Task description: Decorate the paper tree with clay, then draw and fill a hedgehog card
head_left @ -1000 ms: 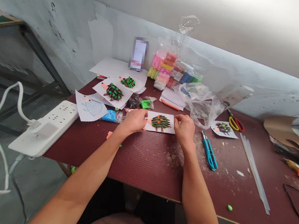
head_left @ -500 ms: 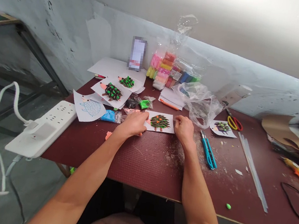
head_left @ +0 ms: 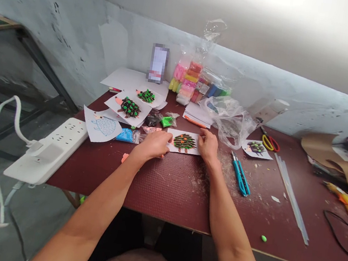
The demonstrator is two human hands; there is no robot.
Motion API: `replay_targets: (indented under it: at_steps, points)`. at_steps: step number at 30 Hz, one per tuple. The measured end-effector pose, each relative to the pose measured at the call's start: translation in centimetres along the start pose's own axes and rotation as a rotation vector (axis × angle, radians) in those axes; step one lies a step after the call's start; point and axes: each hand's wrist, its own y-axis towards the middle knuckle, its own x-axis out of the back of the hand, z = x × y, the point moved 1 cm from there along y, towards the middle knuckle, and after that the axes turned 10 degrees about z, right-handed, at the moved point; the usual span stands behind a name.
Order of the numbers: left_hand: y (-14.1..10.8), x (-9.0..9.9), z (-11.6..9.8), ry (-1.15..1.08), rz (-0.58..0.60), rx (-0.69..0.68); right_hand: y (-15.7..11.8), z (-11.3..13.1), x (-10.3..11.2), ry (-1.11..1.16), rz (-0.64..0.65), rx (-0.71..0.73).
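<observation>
A white card with a hedgehog (head_left: 185,141) of dark spines, green bits and orange dots lies flat on the dark red table (head_left: 167,181). At its left edge my left hand (head_left: 156,143) is closed, fingertips over the card's end, covering the hedgehog's face. My right hand (head_left: 208,146) has its fingers pressed together on the card's right edge. Pink clay packaging (head_left: 150,130) sits just behind my left hand, and a piece of orange clay (head_left: 125,157) is left of the wrist.
Hedgehog cards (head_left: 129,108), a blue drawing (head_left: 105,125) and a power strip (head_left: 50,147) are on the left. Clay packs (head_left: 190,81) stand behind. A teal cutter (head_left: 240,173), scissors (head_left: 269,143), clear sticks (head_left: 292,199) and a glue gun (head_left: 344,200) lie right.
My right hand has moved slightly left and forward, now over the card's right edge. My left hand stays at the left edge. The whole view has shifted slightly.
</observation>
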Motion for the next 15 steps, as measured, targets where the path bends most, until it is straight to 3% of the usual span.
replay_targets:
  at_steps: [9,15]
  points:
    - [0.0,0.3,-0.3,0.038,-0.071,0.04,-0.1,0.6,0.3,0.029,0.007,-0.179]
    - [-0.2,1.1,-0.5,-0.16,-0.196,0.079,-0.4,1.4,0.6,-0.004,0.003,-0.25]
